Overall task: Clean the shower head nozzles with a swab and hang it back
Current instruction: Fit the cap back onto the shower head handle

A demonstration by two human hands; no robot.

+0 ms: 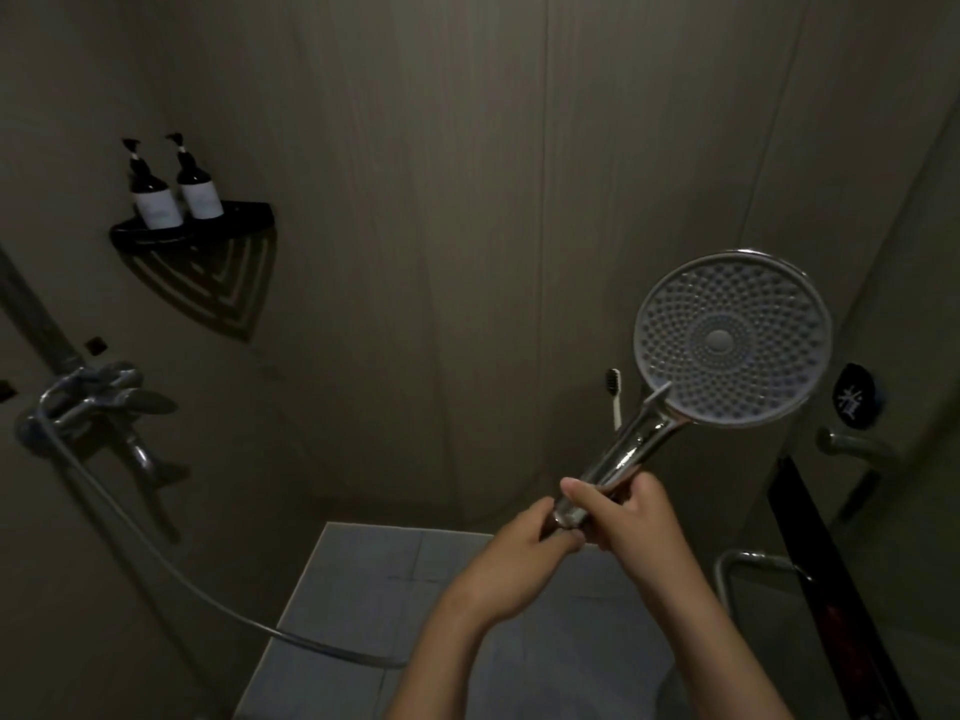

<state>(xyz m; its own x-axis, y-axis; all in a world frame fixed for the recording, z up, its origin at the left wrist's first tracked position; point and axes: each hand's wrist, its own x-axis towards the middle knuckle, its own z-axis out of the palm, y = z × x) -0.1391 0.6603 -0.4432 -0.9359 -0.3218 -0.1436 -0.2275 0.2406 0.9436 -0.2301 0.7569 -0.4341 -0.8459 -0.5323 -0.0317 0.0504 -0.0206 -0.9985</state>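
Observation:
A chrome shower head [730, 337] with a round grey nozzle face points toward me, tilted up to the right. Its handle [621, 459] runs down-left into both hands. My right hand [644, 522] wraps the lower handle from the right. My left hand [511, 558] pinches the handle's base, where the hose joins. The grey hose [171, 563] loops left to the wall mixer tap [96, 400]. A thin white stick with a dark tip [615, 394] stands behind the handle. I cannot tell whether it is a swab.
A black corner shelf [192, 226] with two dark pump bottles [174, 181] hangs on the back-left wall. A door handle [852, 446] and a dark round tag [857, 394] are at right. A chrome rail [748, 561] sits at lower right. The floor is grey tile [363, 589].

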